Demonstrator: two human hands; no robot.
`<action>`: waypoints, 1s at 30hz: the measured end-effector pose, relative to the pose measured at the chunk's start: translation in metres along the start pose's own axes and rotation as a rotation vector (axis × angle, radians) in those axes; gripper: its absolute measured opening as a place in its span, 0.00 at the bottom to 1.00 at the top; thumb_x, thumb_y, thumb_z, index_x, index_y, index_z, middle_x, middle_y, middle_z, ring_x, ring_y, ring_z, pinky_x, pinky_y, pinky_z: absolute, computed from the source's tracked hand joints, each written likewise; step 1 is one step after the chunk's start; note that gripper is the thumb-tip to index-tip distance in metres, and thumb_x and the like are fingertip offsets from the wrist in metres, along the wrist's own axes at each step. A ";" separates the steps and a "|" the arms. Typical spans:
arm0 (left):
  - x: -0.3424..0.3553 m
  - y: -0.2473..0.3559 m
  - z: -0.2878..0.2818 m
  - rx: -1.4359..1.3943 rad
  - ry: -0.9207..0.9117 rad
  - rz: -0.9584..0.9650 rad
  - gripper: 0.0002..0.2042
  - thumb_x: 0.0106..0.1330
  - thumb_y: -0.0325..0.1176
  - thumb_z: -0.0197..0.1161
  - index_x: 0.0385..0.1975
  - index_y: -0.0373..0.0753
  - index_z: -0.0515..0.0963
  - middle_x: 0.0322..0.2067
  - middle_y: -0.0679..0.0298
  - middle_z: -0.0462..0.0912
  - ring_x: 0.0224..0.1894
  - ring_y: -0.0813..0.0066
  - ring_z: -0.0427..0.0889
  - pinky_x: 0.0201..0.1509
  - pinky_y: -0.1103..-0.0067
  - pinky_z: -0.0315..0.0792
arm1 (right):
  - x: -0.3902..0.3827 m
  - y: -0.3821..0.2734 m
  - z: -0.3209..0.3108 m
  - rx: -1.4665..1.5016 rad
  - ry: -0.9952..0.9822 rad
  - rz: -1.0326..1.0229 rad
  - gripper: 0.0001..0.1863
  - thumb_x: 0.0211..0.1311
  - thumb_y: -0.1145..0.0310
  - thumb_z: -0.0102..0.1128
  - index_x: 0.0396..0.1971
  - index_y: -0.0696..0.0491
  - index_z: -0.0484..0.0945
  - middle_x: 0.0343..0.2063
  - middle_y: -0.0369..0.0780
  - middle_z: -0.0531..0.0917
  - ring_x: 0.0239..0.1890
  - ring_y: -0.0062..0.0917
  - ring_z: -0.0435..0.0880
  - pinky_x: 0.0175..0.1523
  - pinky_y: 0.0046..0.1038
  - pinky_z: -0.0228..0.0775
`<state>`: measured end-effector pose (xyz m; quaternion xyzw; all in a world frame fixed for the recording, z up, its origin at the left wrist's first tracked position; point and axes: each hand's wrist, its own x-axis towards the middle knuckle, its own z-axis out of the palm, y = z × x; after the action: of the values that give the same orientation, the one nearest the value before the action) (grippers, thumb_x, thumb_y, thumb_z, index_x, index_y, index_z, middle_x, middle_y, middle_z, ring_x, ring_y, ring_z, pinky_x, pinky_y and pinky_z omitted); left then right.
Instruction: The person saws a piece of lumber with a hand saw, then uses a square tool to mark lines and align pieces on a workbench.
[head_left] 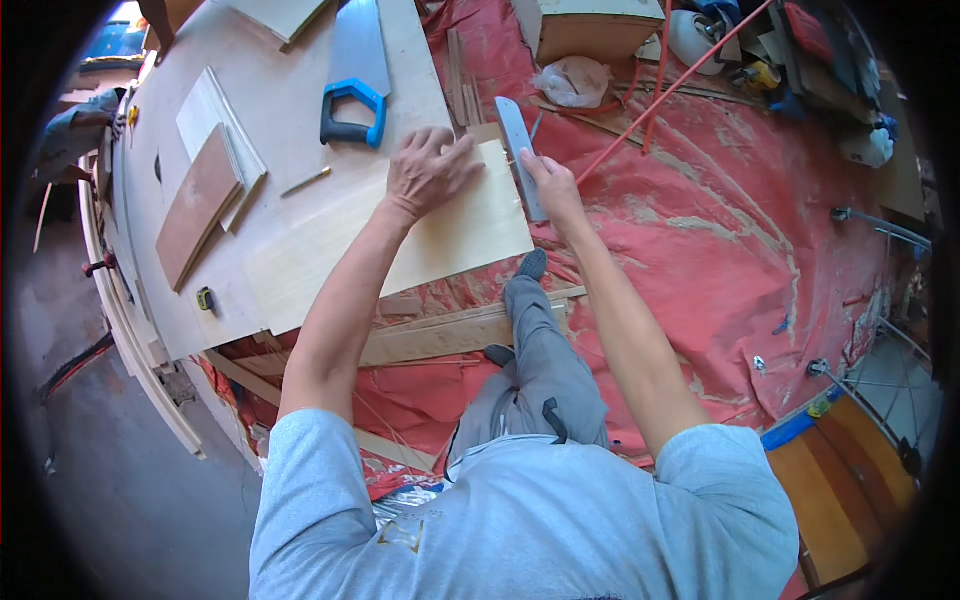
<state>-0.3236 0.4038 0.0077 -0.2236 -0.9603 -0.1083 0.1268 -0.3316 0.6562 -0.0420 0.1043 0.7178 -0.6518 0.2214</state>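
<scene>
My left hand [425, 172] rests on a pale plywood board [340, 245], its fingers spread and slightly bent, with nothing visible in its grasp. The board lies along the near side of the worktable, and its right end reaches past the table's corner. Just beyond that end, my right hand [553, 185] grips a flat grey metal straightedge [518, 135] with a rounded tip. The straightedge stands close alongside the board's end edge. A hand saw [358, 60] with a blue and black handle lies farther back on the table. Left of my left hand is a pencil [305, 182].
Several wood offcuts [205, 205] and a small tape measure [206, 298] lie on the worktable [290, 70]. Wrinkled red sheeting [680, 260] covers the floor. Loose planks [450, 338] lie below the table's near edge. A wooden box [588, 35] and a plastic bag [575, 82] stand behind.
</scene>
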 end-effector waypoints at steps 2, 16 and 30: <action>-0.010 0.013 0.005 -0.041 0.056 -0.100 0.23 0.69 0.51 0.74 0.58 0.47 0.85 0.50 0.59 0.85 0.54 0.55 0.84 0.58 0.61 0.78 | 0.009 0.013 -0.005 0.089 -0.095 0.117 0.26 0.82 0.49 0.62 0.46 0.62 0.87 0.31 0.32 0.84 0.32 0.15 0.78 0.38 0.23 0.69; -0.120 0.059 0.002 0.066 -0.019 -0.624 0.37 0.78 0.58 0.62 0.79 0.40 0.66 0.82 0.46 0.59 0.85 0.43 0.54 0.84 0.38 0.43 | -0.029 0.027 0.018 0.096 0.089 0.038 0.29 0.80 0.47 0.64 0.42 0.64 0.87 0.29 0.34 0.84 0.33 0.18 0.75 0.40 0.29 0.71; -0.048 0.104 0.044 0.173 -0.013 -0.711 0.31 0.82 0.57 0.50 0.80 0.54 0.68 0.82 0.45 0.57 0.82 0.21 0.50 0.79 0.27 0.37 | -0.009 0.004 0.031 -0.379 0.127 -0.174 0.35 0.77 0.38 0.60 0.34 0.61 0.85 0.32 0.58 0.88 0.40 0.57 0.88 0.47 0.50 0.77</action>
<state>-0.2433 0.4871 -0.0318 0.1352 -0.9844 -0.0626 0.0937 -0.3161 0.6279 -0.0434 0.0393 0.8464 -0.5138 0.1343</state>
